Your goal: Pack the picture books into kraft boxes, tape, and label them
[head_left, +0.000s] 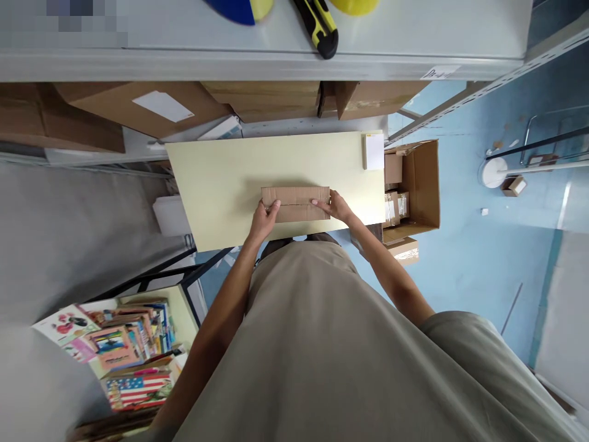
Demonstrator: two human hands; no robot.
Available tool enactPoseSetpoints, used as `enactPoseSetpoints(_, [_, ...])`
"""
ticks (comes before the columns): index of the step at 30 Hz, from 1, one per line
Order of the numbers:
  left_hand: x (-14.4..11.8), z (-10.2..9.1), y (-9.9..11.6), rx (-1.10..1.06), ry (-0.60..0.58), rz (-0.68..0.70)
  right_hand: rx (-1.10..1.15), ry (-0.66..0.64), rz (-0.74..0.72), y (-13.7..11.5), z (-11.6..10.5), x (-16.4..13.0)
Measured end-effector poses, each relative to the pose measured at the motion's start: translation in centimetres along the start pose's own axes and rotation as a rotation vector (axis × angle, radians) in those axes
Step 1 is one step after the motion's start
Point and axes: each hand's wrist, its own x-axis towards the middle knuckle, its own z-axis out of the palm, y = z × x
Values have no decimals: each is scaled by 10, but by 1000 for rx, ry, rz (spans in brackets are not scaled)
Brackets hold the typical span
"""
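Note:
A long brown cardboard box (294,196) is held in front of my body, over the pale yellow tabletop (221,172). Its two top flaps meet at a seam along the middle. At the box's left end, my left hand (264,220) grips it, thumb on top near the seam. My right hand (338,207) holds the right end, with the thumb laid across the top and the other fingers mostly hidden behind the end. A small white pad or stack of labels (373,151) lies at the tabletop's far right corner.
A grey shelf (391,58) spans the far side, with a yellow-black box cutter (319,27) on it. Cardboard boxes (271,101) stand underneath. Right of the table, an open carton (423,184) contains small boxes. Books and magazines (138,344) fill a stand at lower left.

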Motion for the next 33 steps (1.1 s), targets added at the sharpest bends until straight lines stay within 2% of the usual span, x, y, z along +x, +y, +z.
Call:
enactPoseSetpoints(6, [-1, -6, 7, -22, -46, -7, 83, -36, -6, -5, 1, -10])
enactPoseSetpoints(11, [-3, -18, 15, -2, -145, 1, 239, -99, -23, -14, -5, -24])
enactPoseSetpoints(14, [-1, -25, 15, 3, -212, 25, 294, -132, 4, -15, -7, -31])
enactPoseSetpoints(18, [7, -29, 12, 91, -221, 43, 338, -167, 70, -15, -2, -36])
enactPoseSetpoints(21, [9, -29, 11, 81, -204, 81, 311, -95, 79, -11, 2, -39])
enactPoseSetpoints(24, [8, -28, 10, 63, -169, 147, 275, 10, -7, -4, 1, -46])
enactPoseSetpoints(27, [5, -27, 7, 121, -151, 177, 129, 171, -60, 3, 2, -55])
enactPoseSetpoints(30, [4, -21, 3, 123, -225, 190, -59, 344, 38, 6, 10, -62])
enactPoseSetpoints(33, [4, -14, -2, 127, -305, 186, -51, 378, 137, 8, 24, -69])
